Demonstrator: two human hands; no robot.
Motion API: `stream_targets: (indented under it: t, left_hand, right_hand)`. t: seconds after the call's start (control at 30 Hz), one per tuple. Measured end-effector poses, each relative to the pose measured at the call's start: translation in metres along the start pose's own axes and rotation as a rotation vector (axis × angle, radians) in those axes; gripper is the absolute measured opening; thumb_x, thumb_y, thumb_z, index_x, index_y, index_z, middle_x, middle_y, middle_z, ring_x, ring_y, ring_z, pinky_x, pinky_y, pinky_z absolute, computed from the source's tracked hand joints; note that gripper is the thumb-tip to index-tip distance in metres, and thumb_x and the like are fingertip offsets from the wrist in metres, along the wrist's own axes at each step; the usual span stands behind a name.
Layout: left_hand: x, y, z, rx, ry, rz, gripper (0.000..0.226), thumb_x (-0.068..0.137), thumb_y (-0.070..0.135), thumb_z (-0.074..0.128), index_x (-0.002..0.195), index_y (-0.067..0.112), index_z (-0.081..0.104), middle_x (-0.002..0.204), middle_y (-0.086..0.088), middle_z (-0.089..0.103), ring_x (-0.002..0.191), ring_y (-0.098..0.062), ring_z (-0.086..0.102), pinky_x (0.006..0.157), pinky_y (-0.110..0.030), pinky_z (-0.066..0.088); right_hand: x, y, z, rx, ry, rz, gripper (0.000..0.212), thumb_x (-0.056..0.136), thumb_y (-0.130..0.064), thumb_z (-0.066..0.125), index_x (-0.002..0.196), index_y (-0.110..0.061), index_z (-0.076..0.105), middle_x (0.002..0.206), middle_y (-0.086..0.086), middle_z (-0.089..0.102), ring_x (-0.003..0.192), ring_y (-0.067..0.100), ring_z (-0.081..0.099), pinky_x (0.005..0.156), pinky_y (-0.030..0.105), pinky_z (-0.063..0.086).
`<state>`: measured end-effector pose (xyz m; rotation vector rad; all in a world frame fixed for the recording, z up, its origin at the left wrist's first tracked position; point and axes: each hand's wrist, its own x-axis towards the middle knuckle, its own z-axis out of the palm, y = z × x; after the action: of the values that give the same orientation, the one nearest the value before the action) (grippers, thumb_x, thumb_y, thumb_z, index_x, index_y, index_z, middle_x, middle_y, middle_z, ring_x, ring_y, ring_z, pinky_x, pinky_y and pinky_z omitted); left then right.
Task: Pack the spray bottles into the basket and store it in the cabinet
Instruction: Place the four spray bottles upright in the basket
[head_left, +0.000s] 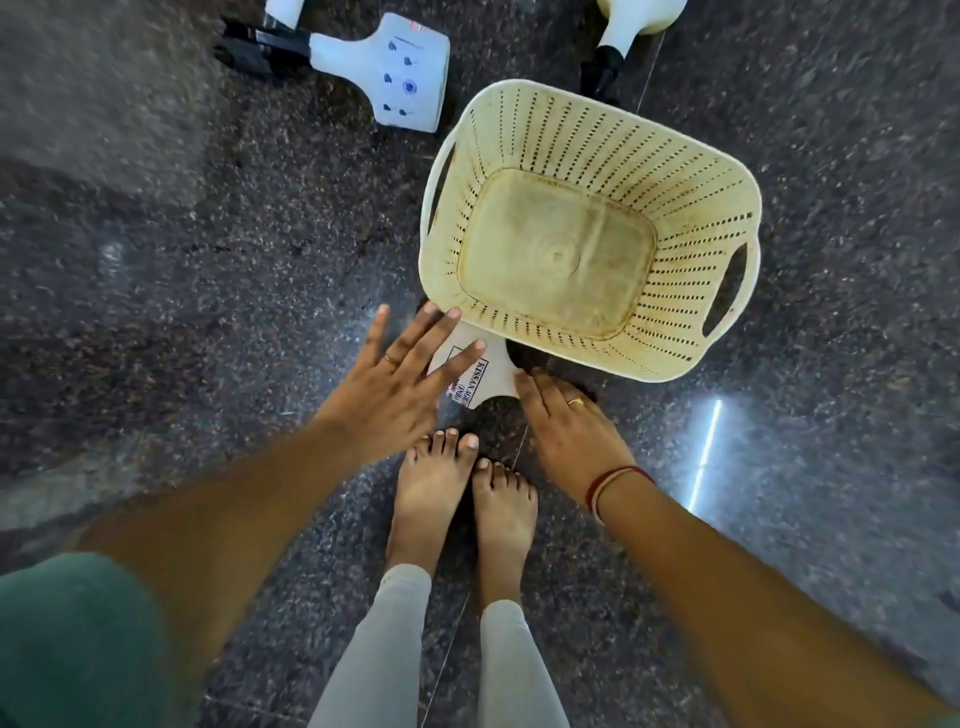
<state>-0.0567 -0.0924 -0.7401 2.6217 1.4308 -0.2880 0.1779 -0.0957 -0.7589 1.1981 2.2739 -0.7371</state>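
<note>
White spray bottle (480, 376) label reading "KISSAN", rest of print too small to read

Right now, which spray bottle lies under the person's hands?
The labelled bottle beside the basket's near wall; both hands touch it. The others lie beyond.

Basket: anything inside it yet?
Nothing: the basket shows only its bare, stained bottom. A white spray bottle lies outside by its near rim, under both hands; its head is hidden by the rim.
</note>
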Motion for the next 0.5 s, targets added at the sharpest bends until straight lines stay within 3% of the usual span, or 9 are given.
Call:
stream_targets:
  t: [0.1, 0.23, 0.33, 0.5]
  left_hand:
    - [0.003, -0.003, 0.001, -0.020, -0.019, -0.076, 0.090, 0.070, 0.030, 0.072, 0.144, 0.015, 0.023, 0.147, -0.023, 0.036, 0.135, -0.042, 0.035, 0.102, -0.068, 0.024]
    - [0.005, -0.006, 0.002, -0.047, -0.031, -0.125, 0.092, 0.073, 0.036, 0.070, 0.146, 0.016, 0.019, 0.151, -0.021, 0.030, 0.139, -0.039, 0.029, 0.106, -0.064, 0.020]
    - [0.001, -0.004, 0.004, -0.071, -0.030, -0.124, 0.093, 0.074, 0.037, 0.067, 0.148, 0.018, 0.014, 0.153, -0.018, 0.026, 0.141, -0.037, 0.022, 0.108, -0.063, 0.017]
    - [-0.020, -0.016, 0.007, -0.123, -0.146, -0.122, 0.106, 0.065, 0.048, 0.067, 0.149, 0.019, 0.010, 0.155, -0.016, 0.016, 0.142, -0.034, 0.011, 0.109, -0.063, 0.010]
  right_hand:
    - [0.017, -0.002, 0.007, 0.022, -0.030, 0.175, 0.072, 0.092, -0.017, 0.044, 0.150, -0.009, 0.001, 0.148, 0.019, 0.032, 0.135, 0.034, 0.034, 0.114, 0.042, 0.025]
    - [0.040, -0.015, 0.004, 0.083, -0.110, 0.296, 0.071, 0.088, -0.013, 0.052, 0.147, -0.010, 0.012, 0.126, 0.018, 0.056, 0.116, 0.033, 0.055, 0.106, 0.042, 0.035]
    - [0.039, -0.034, 0.000, 0.179, -0.145, 0.306, 0.051, 0.089, -0.009, 0.048, 0.136, -0.011, 0.028, 0.114, 0.017, 0.061, 0.101, 0.036, 0.063, 0.087, 0.041, 0.047]
    - [0.039, -0.071, -0.027, 0.351, -0.147, 0.252, 0.049, 0.088, -0.015, 0.052, 0.133, -0.012, 0.035, 0.118, 0.018, 0.059, 0.106, 0.035, 0.061, 0.086, 0.039, 0.048]
